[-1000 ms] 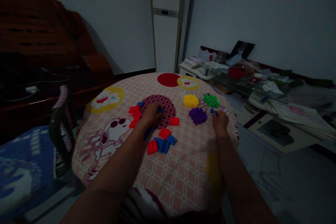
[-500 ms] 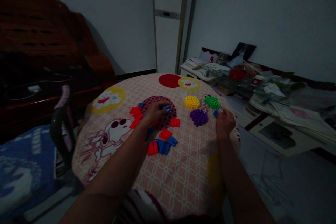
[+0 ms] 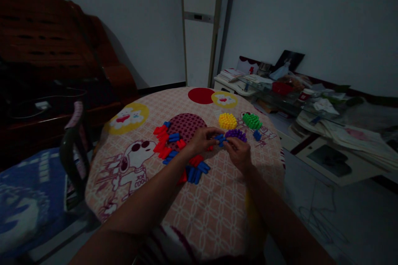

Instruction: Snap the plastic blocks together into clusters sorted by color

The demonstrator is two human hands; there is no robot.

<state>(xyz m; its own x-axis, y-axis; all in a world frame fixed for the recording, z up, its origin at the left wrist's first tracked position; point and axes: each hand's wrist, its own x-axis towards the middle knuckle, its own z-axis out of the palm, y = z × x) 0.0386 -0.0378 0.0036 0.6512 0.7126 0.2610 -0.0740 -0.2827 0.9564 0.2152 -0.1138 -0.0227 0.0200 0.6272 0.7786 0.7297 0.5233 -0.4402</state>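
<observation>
Red blocks (image 3: 161, 132) and blue blocks (image 3: 194, 174) lie loose on the left half of your tabletop (image 3: 211, 203), some touching. Your left forearm hangs over part of that scatter; lower it and a sleeve-height brush could shove blocks out of place.

Next, your left hand (image 3: 202, 140): grip narrow, fingertips pinching the left side of a small blue piece (image 3: 221, 140), which sits between your two hands, near the middle. One part or two joined, can't tell. Slip risk: small smooth-looking piece, only fingertips on it; uneven pressure from either side could pop it loose.

Your right hand (image 3: 239, 152): grip narrow too, on the piece's right side. Purple cluster (image 3: 236, 133) is just behind those fingers, so a knuckle could knock it. Yellow cluster (image 3: 227, 121) and green cluster (image 3: 252, 121) sit farther back; a spare blue block (image 3: 257, 135) lies right of purple, near the table edge, could get swept off by your wrist.

Containers: paper cup (image 3: 306, 94) on the side cabinet, far right; contents not visible.
</observation>
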